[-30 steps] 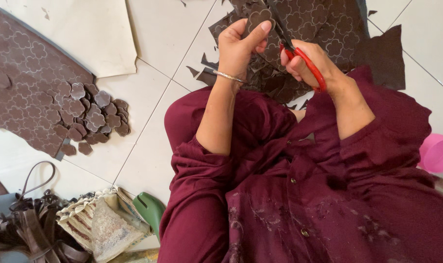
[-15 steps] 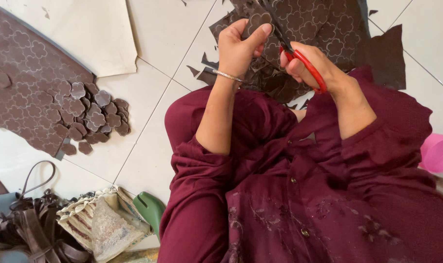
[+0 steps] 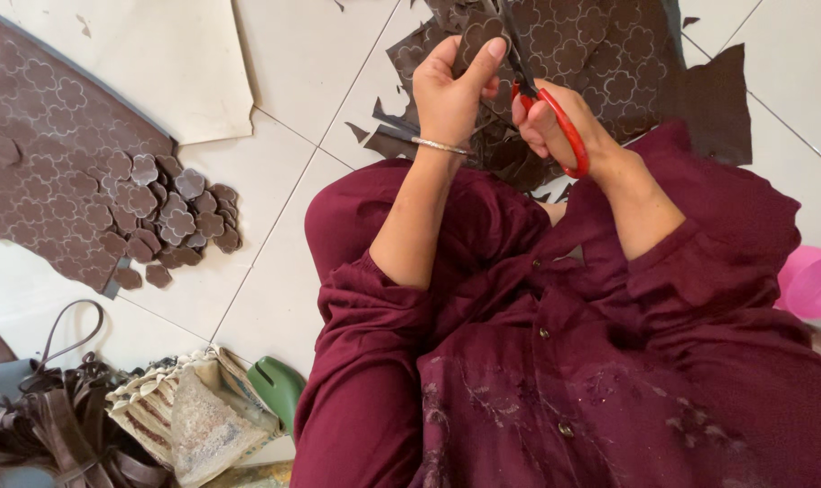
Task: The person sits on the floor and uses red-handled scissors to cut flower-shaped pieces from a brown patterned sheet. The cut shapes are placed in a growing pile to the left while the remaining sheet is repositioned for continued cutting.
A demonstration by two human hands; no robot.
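My left hand [image 3: 448, 87] pinches a small brown flower-shaped leather piece [image 3: 479, 34] between thumb and fingers; a thin silver bangle circles that wrist. My right hand [image 3: 555, 126] grips red-handled scissors [image 3: 566, 134], whose dark blades point up into the piece. Both hands hover above a large brown leather sheet [image 3: 609, 63] stamped with flower outlines, lying on the white tile floor beyond my knees. Dark offcuts [image 3: 388, 136] lie under the hands.
At left, a second patterned brown sheet [image 3: 40, 145] carries a heap of several cut flower shapes [image 3: 171, 212]. A cream sheet [image 3: 158, 54] lies behind it. Brown straps and a woven bag [image 3: 158, 416], a green object [image 3: 279, 384] and a pink bowl [image 3: 812, 282] sit near me.
My hands have shifted only slightly; the scissors blades have worked a little around the small piece my left hand holds. Everything on the floor stays put.
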